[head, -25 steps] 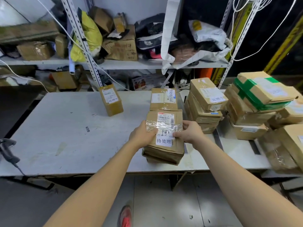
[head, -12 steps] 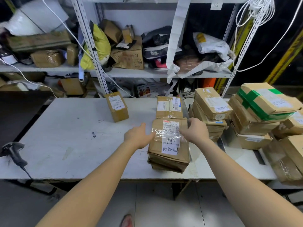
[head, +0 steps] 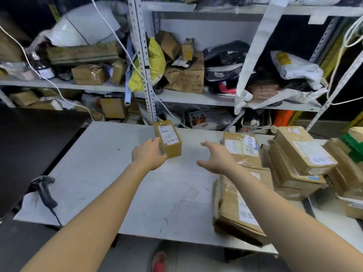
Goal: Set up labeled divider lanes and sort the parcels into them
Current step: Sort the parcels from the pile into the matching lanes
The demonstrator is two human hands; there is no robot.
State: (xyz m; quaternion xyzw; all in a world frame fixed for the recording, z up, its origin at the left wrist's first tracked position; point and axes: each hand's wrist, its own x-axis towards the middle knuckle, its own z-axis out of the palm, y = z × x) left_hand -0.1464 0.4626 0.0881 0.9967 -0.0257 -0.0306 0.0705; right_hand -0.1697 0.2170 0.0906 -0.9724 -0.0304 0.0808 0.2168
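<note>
A small brown parcel point(head: 169, 139) with a white label stands alone at the back middle of the grey table point(head: 102, 173). My left hand point(head: 148, 154) touches its left side, fingers spread against it. My right hand point(head: 216, 157) hovers open above the table, to the right of that parcel, holding nothing. Under my right forearm lies a flat stack of parcels point(head: 235, 205) with a handwritten label. Behind it sits another labeled parcel point(head: 242, 149).
Piles of taped boxes point(head: 298, 160) fill the table's right side, one with green tape point(head: 351, 142). A barcode scanner point(head: 44, 190) rests at the left front corner. Metal shelves point(head: 186, 96) crammed with parcels and bags stand behind the table.
Both hands have let go of the flat parcel stack and moved left and forward; my left hand now reaches the small parcel. The view has swung left.
</note>
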